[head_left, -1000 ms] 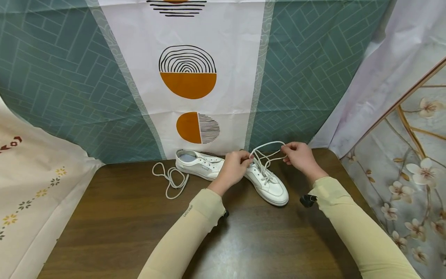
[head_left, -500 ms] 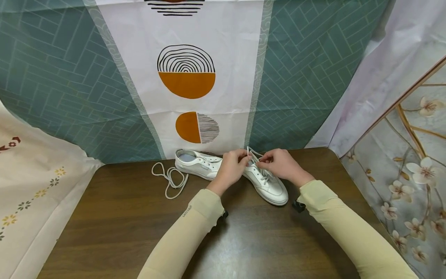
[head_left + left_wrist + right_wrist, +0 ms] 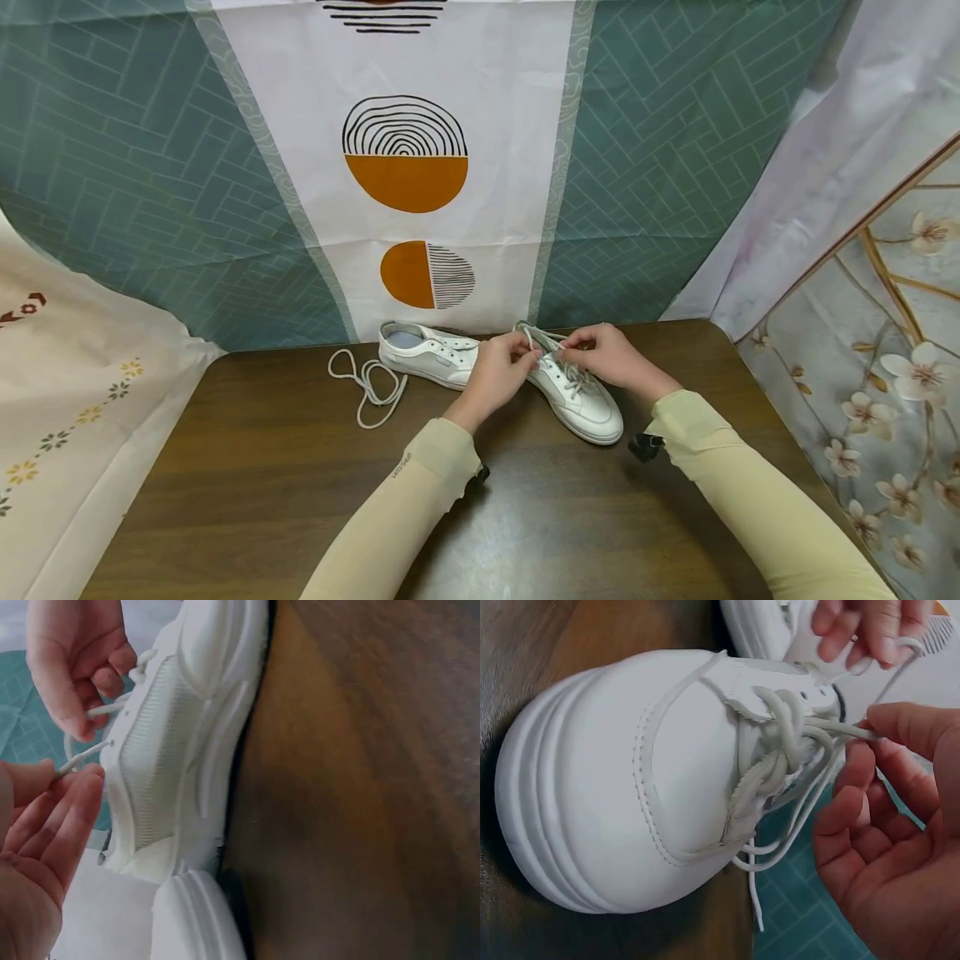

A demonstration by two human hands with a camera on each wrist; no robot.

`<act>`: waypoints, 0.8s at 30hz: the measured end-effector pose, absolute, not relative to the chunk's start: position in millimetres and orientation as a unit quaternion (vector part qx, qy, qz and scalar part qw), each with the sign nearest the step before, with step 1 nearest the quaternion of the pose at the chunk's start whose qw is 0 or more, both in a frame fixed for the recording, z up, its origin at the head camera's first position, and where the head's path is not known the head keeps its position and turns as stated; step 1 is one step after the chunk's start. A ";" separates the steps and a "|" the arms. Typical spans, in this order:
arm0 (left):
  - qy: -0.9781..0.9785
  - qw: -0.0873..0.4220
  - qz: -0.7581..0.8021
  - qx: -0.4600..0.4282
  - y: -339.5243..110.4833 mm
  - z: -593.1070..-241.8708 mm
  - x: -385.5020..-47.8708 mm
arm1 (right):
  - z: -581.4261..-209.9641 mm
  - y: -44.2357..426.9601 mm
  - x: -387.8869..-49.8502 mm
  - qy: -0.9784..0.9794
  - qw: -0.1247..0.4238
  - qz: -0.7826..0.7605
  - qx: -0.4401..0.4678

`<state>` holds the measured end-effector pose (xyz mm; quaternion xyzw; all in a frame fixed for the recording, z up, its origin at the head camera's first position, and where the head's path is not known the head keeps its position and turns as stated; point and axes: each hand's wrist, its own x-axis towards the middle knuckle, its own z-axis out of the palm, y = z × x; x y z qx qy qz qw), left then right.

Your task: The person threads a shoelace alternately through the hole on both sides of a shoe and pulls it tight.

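Observation:
A white sneaker (image 3: 581, 412) stands on the wooden table, its toe toward the front right, with lace threaded through its lower eyelets. My left hand (image 3: 497, 371) is at the near side of its opening, pinching the white lace (image 3: 82, 757) between thumb and fingers close to an eyelet. On the other side, my right hand (image 3: 609, 360) pinches a section of lace (image 3: 847, 728) just above the tongue. Slack strands hang over the shoe's far side in the right wrist view. The left hand partly hides the shoe's heel in the head view.
A second white sneaker (image 3: 431, 360), its visible eyelets unlaced, lies to the left, partly behind the left hand. Beside it a loose white lace (image 3: 369, 387) lies coiled on the table (image 3: 262, 467). A patterned curtain (image 3: 420, 275) hangs along the back edge.
My right hand has come left from beyond the shoe to its eyelets, and the raised lace loop has dropped close to the shoe. The left hand has stayed almost in place, still pinching lace.

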<state>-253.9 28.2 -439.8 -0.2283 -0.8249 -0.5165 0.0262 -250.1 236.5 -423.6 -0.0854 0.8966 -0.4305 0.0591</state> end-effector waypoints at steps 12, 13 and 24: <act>-0.771 0.201 -0.578 -0.173 24.6 -425.3 -262.5 | -402.4 233.6 -224.0 0.839 0.176 -0.447 -0.257; -0.770 0.200 -0.581 -0.169 24.3 -424.8 -262.9 | -395.6 233.7 -221.3 0.830 0.180 -0.458 -0.263; -0.778 0.185 -0.587 -0.130 19.9 -428.5 -262.6 | -287.3 260.3 -208.9 0.671 0.020 -0.699 -0.248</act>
